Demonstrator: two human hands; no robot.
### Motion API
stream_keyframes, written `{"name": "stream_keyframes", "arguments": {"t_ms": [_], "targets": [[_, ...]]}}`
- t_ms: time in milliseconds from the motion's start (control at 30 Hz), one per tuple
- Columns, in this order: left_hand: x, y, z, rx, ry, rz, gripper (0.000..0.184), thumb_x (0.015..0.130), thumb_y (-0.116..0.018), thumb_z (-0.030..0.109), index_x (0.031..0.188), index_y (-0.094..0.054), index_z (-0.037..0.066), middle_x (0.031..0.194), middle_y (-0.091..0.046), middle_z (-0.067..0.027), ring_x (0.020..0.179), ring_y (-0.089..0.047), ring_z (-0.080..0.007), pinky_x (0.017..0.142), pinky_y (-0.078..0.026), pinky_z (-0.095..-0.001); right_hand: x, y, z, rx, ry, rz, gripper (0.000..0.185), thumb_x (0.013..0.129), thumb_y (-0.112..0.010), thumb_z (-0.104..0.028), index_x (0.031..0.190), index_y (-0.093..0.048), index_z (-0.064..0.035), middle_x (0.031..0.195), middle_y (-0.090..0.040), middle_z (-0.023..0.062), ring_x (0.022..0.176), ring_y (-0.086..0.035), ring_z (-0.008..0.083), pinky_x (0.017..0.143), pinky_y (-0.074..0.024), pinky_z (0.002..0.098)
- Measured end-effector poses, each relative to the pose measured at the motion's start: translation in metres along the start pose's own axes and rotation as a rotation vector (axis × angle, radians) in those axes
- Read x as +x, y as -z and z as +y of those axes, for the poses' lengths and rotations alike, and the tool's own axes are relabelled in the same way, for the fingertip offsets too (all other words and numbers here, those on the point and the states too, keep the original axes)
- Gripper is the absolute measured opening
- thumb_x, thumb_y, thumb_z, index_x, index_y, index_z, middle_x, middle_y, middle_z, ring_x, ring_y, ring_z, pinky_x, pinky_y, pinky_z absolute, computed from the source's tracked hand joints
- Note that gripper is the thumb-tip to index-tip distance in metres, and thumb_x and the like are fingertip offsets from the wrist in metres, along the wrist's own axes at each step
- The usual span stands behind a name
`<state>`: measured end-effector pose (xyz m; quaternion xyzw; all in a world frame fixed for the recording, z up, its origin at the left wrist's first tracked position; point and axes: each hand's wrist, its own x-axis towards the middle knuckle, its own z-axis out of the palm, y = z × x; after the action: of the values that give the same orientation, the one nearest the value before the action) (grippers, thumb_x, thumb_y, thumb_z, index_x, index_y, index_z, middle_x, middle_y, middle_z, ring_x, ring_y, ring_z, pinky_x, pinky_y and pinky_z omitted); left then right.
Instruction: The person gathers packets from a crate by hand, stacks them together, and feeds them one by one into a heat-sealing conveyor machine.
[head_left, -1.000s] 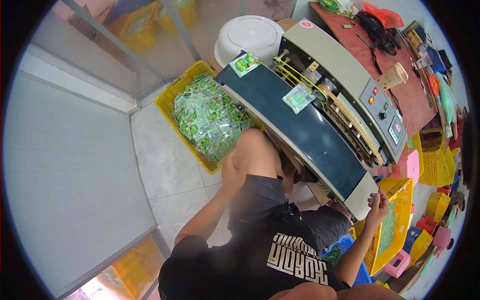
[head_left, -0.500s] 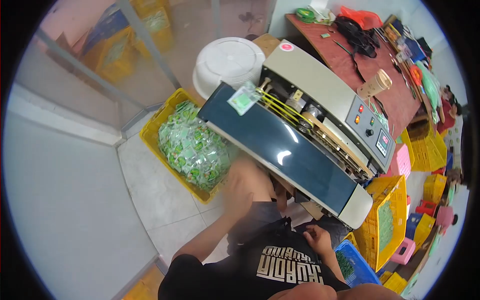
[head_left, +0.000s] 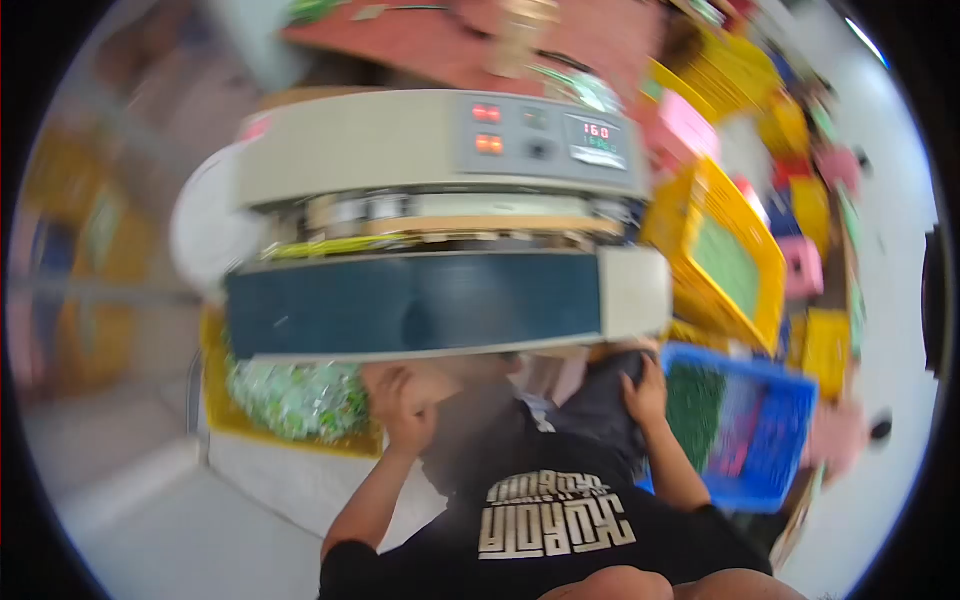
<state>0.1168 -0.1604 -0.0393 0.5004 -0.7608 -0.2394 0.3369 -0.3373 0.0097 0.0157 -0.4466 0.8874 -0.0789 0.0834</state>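
Beside my left knee is my left hand [head_left: 402,412], empty, its fingers loosely bent and apart. Just left of it stands a yellow crate [head_left: 290,443] filled with small green-and-clear packets [head_left: 300,400]. My right hand [head_left: 646,392] lies on my right thigh over the dark shorts [head_left: 600,405], fingers apart and holding nothing. Across the front of me runs a band sealing machine [head_left: 360,145] with a dark conveyor belt [head_left: 500,300]. Its lit display [head_left: 597,140] reads 160. No packet can be made out on the blurred belt.
A blue crate [head_left: 795,430] with green and pink contents stands at my right. Behind it is a tilted yellow crate [head_left: 765,290] holding green items. White stacked basins [head_left: 205,225] sit left of the machine. A red table [head_left: 400,35] carries a cup [head_left: 520,40].
My view has swung to the right and blurred. The packet at the belt's left end is out of sight. My left hand has settled beside the knee; my right hand stays on the thigh.
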Motion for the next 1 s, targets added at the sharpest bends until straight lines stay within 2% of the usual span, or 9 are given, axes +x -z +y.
{"name": "stream_keyframes", "arguments": {"t_ms": [133,200,267,367,567,700,767,900,1000], "targets": [[0.006,-0.015,-0.003,0.052,-0.162,0.000,0.045,0.090,-0.064,0.018,0.131,-0.056,-0.001,0.134,-0.061,-0.0228,0.131,-0.053,-0.0462,0.110,-0.038,-0.0591,-0.004,-0.010,-0.005,-0.086,-0.151,-0.011,0.094,0.084,-0.080,-0.043,0.159,-0.035,-0.0095,0.157,-0.037,0.0324,0.145,-0.039,0.0475,0.119,-0.0354,0.0513],[-0.001,-0.011,0.002,0.026,-0.196,-0.093,0.043,0.094,-0.062,0.020,0.132,-0.056,-0.001,0.136,-0.061,-0.0224,0.132,-0.053,-0.0457,0.111,-0.037,-0.0600,-0.005,-0.008,0.000,-0.042,-0.126,0.044,0.088,0.082,-0.080,-0.043,0.156,-0.043,-0.0116,0.155,-0.038,0.0343,0.142,-0.042,0.0494,0.118,-0.0362,0.0524],[0.000,-0.019,0.007,0.337,-0.208,-0.083,0.044,0.099,-0.060,0.023,0.136,-0.055,0.000,0.139,-0.059,-0.0215,0.133,-0.053,-0.0444,0.112,-0.036,-0.0610,-0.008,-0.014,0.010,-0.033,-0.056,0.115,0.081,0.082,-0.080,-0.041,0.151,-0.050,-0.0127,0.152,-0.041,0.0367,0.140,-0.044,0.0506,0.117,-0.0361,0.0533],[0.001,-0.029,0.024,0.415,-0.339,-0.224,0.049,0.099,-0.062,0.024,0.141,-0.053,0.001,0.142,-0.058,-0.0204,0.134,-0.052,-0.0431,0.112,-0.036,-0.0613,-0.021,-0.022,0.035,0.119,0.013,0.208,0.057,0.086,-0.079,-0.032,0.137,-0.063,-0.0118,0.152,-0.047,0.0299,0.137,-0.050,0.0455,0.115,-0.0405,0.0498],[0.015,-0.086,0.078,0.194,-0.214,-0.545,0.057,0.089,-0.070,0.013,0.141,-0.051,-0.001,0.143,-0.053,-0.0253,0.131,-0.053,-0.0453,0.110,-0.042,-0.0534,-0.060,0.032,0.128,0.328,-0.084,0.175,0.038,0.088,-0.077,-0.027,0.120,-0.071,-0.0081,0.136,-0.063,0.0213,0.121,-0.064,0.0378,0.102,-0.0514,0.0455],[0.017,-0.110,0.088,0.253,-0.188,-0.761,0.058,0.090,-0.070,0.014,0.140,-0.049,-0.005,0.140,-0.054,-0.0286,0.128,-0.054,-0.0470,0.107,-0.046,-0.0514,-0.108,0.050,0.272,0.115,-0.532,0.196,0.054,0.085,-0.079,-0.028,0.133,-0.063,-0.0071,0.133,-0.064,0.0229,0.114,-0.067,0.0404,0.101,-0.0529,0.0466],[0.017,-0.112,0.089,0.238,-0.030,-0.845,0.057,0.090,-0.069,0.014,0.140,-0.049,-0.006,0.138,-0.054,-0.0294,0.126,-0.055,-0.0464,0.107,-0.046,-0.0508,-0.142,0.042,0.367,-0.055,-0.836,-0.017,0.070,0.081,-0.081,-0.029,0.142,-0.055,-0.0057,0.133,-0.064,0.0243,0.117,-0.066,0.0414,0.102,-0.0530,0.0465],[0.015,-0.105,0.085,0.261,0.007,-0.876,0.060,0.091,-0.067,0.017,0.144,-0.049,-0.003,0.137,-0.057,-0.0273,0.120,-0.060,-0.0438,0.103,-0.048,-0.0501,-0.195,0.042,0.480,-0.069,-0.868,-0.257,0.094,0.068,-0.089,-0.024,0.149,-0.045,-0.0016,0.140,-0.060,0.0252,0.122,-0.064,0.0398,0.104,-0.0528,0.0452],[0.013,-0.107,0.075,0.270,-0.039,-0.862,0.061,0.091,-0.066,0.018,0.146,-0.048,-0.002,0.137,-0.058,-0.0269,0.117,-0.062,-0.0426,0.102,-0.049,-0.0498,-0.189,0.046,0.492,0.025,-0.888,-0.515,0.109,0.060,-0.094,-0.022,0.152,-0.039,0.0003,0.145,-0.056,0.0254,0.127,-0.062,0.0375,0.108,-0.0512,0.0441]]}}
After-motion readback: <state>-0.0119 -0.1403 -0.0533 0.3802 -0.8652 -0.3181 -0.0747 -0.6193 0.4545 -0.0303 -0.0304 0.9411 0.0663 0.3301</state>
